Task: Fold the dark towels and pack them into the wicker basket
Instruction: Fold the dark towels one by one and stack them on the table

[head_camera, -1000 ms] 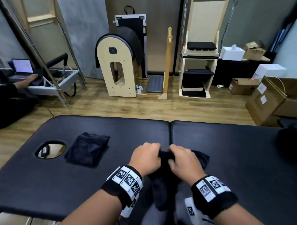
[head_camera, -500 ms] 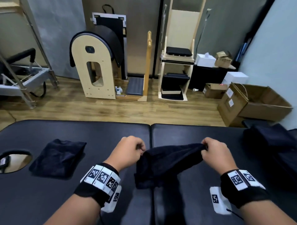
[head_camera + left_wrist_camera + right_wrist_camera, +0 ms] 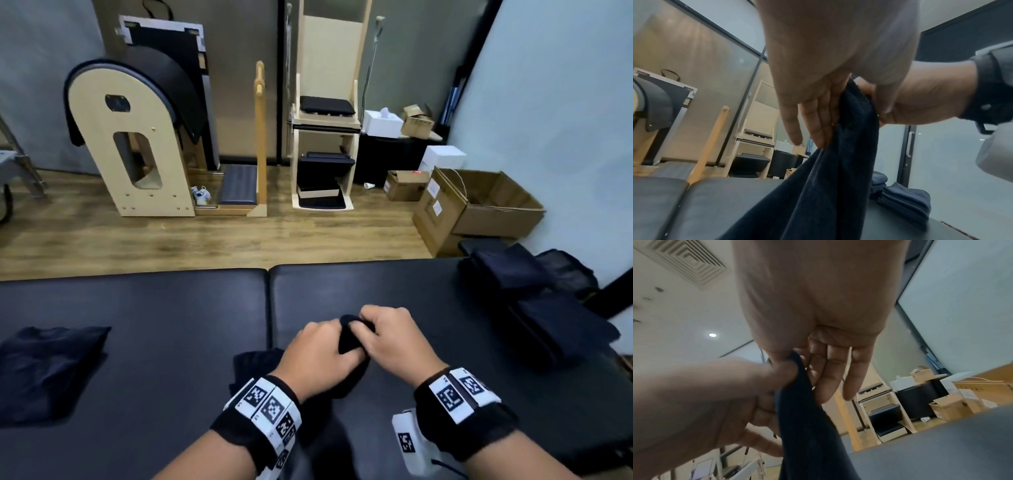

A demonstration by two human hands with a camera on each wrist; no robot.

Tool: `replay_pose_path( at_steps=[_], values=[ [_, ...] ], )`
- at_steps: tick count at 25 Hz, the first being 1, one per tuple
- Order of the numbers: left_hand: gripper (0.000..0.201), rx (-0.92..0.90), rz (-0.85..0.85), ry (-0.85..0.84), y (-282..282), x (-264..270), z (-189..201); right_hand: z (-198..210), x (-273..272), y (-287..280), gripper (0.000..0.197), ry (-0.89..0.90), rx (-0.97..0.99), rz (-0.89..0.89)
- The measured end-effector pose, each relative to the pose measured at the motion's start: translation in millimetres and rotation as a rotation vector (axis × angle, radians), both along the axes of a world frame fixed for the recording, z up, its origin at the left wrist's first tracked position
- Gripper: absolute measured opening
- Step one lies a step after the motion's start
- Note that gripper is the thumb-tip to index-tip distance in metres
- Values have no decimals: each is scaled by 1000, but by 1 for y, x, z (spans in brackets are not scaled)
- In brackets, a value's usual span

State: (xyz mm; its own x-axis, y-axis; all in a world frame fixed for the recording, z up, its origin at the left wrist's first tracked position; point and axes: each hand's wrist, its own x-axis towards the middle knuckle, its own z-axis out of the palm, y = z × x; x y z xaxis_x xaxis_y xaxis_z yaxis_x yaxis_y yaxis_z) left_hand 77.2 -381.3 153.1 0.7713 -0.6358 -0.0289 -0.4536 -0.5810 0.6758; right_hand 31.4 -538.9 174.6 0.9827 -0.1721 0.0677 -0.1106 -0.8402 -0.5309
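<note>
A dark towel [image 3: 347,337] hangs doubled between my two hands over the black padded table [image 3: 154,308]. My left hand [image 3: 322,356] and my right hand [image 3: 394,339] meet at its top edge and both pinch it. The left wrist view shows the towel [image 3: 838,170] draping down from the left hand's fingers [image 3: 818,126]. In the right wrist view the cloth [image 3: 807,418] is pinched by my right hand [image 3: 818,366]. One folded dark towel [image 3: 48,366] lies at the table's left. No wicker basket is in view.
A heap of dark towels [image 3: 548,308] lies at the table's right end, also seen as a stack [image 3: 904,204]. Beyond the table are a wooden floor, wooden exercise apparatus [image 3: 137,144], a chair-like frame [image 3: 325,137] and cardboard boxes [image 3: 479,205].
My hands, which held the towel spread apart half a second ago, have come together, doubling the towel. The view has swung right, so the pile at the right end shows more.
</note>
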Motion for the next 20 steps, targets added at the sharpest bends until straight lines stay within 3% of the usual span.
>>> replay_pose_path(
  at_steps=[4, 7, 13, 17, 20],
  values=[
    [31, 77, 132, -193, -31, 1, -2, 5, 2, -53, 40, -11, -24, 105],
    [21, 130, 263, -249, -60, -2, 11, 9, 1, -97, 43, 13, -31, 141],
    [11, 343, 358, -37, -93, -22, 16, -2, -5, -186, 47, -76, 210, 26],
    [9, 189, 510, -10, -107, -23, 30, -15, -9, -243, 44, -28, 266, -261],
    [21, -44, 443, 161, -130, -22, 38, -14, -14, -242, 19, 55, 32, -174]
  ],
)
